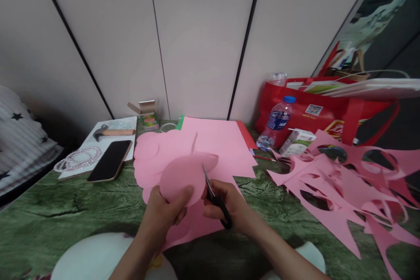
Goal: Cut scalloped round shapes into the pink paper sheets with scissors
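My left hand (166,212) pinches a pink paper disc (183,177) by its lower edge, thumb on top, and holds it just above the table. My right hand (226,208) is closed round the black handles of a pair of scissors (213,194). Their blades point up into the disc's right edge. Under both hands lie more pink paper circles (147,148) and a stack of pink sheets (219,144) on the green tabletop (65,214).
A black phone (110,160), a bead string (78,158) and a hammer (113,132) lie at the left. A small open box (147,116) stands behind. A water bottle (277,122), a carton (297,141), a red bag (328,111) and pink offcuts (344,179) fill the right.
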`<state>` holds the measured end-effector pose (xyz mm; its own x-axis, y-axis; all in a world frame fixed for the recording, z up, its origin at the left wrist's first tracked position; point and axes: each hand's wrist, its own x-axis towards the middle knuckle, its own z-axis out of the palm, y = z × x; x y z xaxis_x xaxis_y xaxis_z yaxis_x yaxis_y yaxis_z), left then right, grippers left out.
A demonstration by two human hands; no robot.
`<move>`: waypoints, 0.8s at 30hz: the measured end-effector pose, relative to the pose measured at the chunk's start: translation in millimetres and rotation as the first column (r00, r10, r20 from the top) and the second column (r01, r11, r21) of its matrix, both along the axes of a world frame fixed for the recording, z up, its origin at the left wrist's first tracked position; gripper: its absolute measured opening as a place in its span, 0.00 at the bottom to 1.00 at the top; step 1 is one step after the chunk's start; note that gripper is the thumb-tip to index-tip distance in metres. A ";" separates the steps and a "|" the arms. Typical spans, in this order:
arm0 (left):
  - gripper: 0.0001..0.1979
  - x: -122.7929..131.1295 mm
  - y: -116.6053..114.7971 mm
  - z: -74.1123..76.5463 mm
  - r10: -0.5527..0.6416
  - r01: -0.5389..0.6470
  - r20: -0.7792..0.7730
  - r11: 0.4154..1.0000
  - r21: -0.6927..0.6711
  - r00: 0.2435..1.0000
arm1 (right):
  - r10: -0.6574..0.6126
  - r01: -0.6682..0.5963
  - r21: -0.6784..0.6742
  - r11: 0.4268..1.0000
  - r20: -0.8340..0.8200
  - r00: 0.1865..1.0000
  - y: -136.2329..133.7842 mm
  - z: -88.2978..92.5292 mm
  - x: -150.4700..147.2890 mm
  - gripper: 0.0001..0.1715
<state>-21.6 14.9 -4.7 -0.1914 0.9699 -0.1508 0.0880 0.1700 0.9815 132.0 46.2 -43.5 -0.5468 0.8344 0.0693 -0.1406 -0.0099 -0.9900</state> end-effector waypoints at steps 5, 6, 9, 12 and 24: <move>0.21 -5.7 4.3 -5.7 -0.055 0.055 -0.012 0.998 -0.017 0.998 | -0.010 0.010 -0.038 0.999 0.011 1.000 -0.2 0.1 -0.4 0.20; 0.21 -6.6 5.1 -6.7 -0.065 0.064 -0.015 0.998 -0.021 0.998 | -0.016 0.016 -0.050 0.999 0.013 1.000 -0.5 0.4 -0.7 0.20; 0.21 -7.3 6.0 -8.0 -0.048 0.048 -0.006 0.999 -0.023 0.999 | -0.022 0.023 -0.083 0.996 0.011 1.000 -1.2 1.2 -1.6 0.19; 0.21 -6.2 5.4 -7.0 -0.029 0.029 -0.004 0.999 -0.022 1.000 | -0.020 0.020 -0.102 0.995 0.002 1.000 -1.3 0.9 -2.2 0.19; 0.22 -4.7 2.6 -4.1 -0.025 0.026 -0.018 0.999 0.019 1.000 | -0.035 0.037 -0.086 0.996 0.021 0.999 -2.9 2.7 -1.4 0.16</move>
